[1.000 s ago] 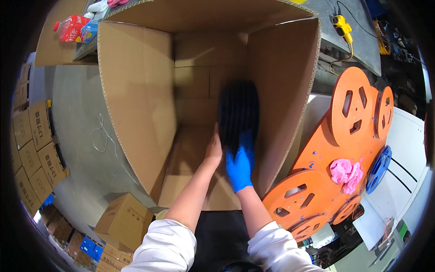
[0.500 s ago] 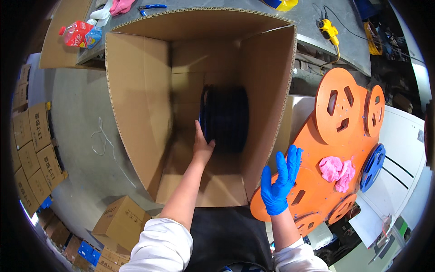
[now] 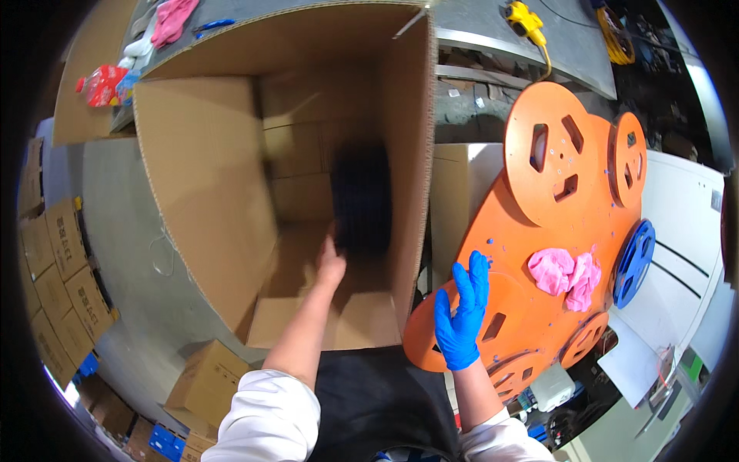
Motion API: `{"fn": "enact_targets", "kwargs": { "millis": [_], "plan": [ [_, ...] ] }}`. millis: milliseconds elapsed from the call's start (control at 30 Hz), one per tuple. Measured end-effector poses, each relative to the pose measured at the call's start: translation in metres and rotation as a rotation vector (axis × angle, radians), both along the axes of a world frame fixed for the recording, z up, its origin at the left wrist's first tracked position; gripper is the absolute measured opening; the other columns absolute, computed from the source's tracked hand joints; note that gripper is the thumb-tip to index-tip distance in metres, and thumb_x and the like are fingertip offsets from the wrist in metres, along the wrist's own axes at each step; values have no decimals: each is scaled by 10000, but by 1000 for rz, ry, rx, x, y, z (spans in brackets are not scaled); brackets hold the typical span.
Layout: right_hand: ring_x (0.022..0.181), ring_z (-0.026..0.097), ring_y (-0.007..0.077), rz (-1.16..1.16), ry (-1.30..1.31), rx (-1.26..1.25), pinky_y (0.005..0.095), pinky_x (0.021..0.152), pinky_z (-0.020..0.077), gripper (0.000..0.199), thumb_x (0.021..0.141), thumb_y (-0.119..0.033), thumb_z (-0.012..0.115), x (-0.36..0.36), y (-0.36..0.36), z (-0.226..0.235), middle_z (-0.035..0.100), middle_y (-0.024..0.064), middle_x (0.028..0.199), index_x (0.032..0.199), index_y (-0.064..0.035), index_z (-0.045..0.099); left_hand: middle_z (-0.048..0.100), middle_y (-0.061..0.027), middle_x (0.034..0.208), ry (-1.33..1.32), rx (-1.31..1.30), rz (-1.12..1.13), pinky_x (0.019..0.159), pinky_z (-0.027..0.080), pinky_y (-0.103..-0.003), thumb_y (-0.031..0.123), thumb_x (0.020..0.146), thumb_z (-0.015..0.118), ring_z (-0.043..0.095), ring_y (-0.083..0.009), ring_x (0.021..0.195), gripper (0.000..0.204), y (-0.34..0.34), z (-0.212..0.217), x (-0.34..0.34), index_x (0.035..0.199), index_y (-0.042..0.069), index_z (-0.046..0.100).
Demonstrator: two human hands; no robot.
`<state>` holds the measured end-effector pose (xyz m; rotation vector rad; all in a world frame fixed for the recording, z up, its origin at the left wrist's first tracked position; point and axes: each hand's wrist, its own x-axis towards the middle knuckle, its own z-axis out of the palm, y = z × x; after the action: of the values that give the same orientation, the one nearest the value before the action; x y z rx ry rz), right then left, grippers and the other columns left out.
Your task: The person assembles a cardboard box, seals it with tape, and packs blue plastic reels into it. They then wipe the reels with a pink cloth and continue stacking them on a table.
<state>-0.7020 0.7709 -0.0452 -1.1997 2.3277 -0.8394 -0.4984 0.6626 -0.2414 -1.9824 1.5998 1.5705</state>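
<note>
One bare left hand (image 3: 331, 267) of mine adjoins a dark blurred cylinder (image 3: 363, 200) inside a brown cardboard box (image 3: 202, 154), grip indiscernible; my blue-gloved right hand (image 3: 462, 314) is unclenched, empty

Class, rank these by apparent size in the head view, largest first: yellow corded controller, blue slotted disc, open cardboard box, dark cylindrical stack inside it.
1. Open cardboard box
2. Dark cylindrical stack, blurred
3. Blue slotted disc, seen at a slant
4. Yellow corded controller

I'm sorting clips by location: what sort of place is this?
Likely a workshop or packing area, judging by the large open carton, the stacked boxes on the left and the grey workbench.
</note>
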Motion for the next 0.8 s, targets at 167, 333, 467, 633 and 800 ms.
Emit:
{"fn": "enact_targets", "kwargs": {
  "millis": [167, 333, 467, 633, 800],
  "plan": [
    [1366, 379, 444, 61, 25, -22, 495, 1112, 330, 532, 855, -46, 620, -23, 14, 2, 401, 234, 1479, 1374, -73, 507, 412, -145, 1497, 135, -275, -191, 1150, 283, -358, 68, 970, 428, 382, -267, 1380, 527, 2, -26, 23, 1487, 27, 330],
    [1376, 359, 444, 82, 18, -27, 505, 1111, 324, 543, 867, -74, 620, -54, 42, 6, 393, 239, 1479, 1392, -57, 482, 366, -191, 1511, 16, -202, -230, 1166, 242, -346, 5, 943, 407, 350, -257, 1386, 554, 14, -107, 71, 1488, -14, 308],
    [1422, 302, 395, -233, 54, -35, 460, 1147, 272, 617, 882, -107, 637, -131, 103, 23, 339, 215, 1523, 1443, -14, 396, 239, -183, 1573, 176, -191, -83, 1191, 161, -371, -104, 841, 356, 248, -288, 1443, 705, 6, -121, 90, 1524, -15, 204],
    [1453, 257, 291, -878, 22, -232, 390, 1166, 243, 820, 869, -93, 675, -292, 222, -4, 244, 183, 1575, 1527, -8, 192, 138, -100, 1615, 505, -73, 475, 1186, 153, -454, 95, 1014, 323, 201, -283, 1459, 603, -10, -120, 93, 1567, 111, 84],
    [1419, 233, 445, -875, 503, 747, 493, 1144, 271, 1012, 745, -429, 791, -462, 367, -21, 285, 210, 1540, 1510, -43, 252, 277, -139, 1536, 420, -155, 113, 1108, 333, -382, 234, 1043, 380, 350, -257, 1362, 552, -30, -70, 67, 1535, 64, 195]
  ]
}}
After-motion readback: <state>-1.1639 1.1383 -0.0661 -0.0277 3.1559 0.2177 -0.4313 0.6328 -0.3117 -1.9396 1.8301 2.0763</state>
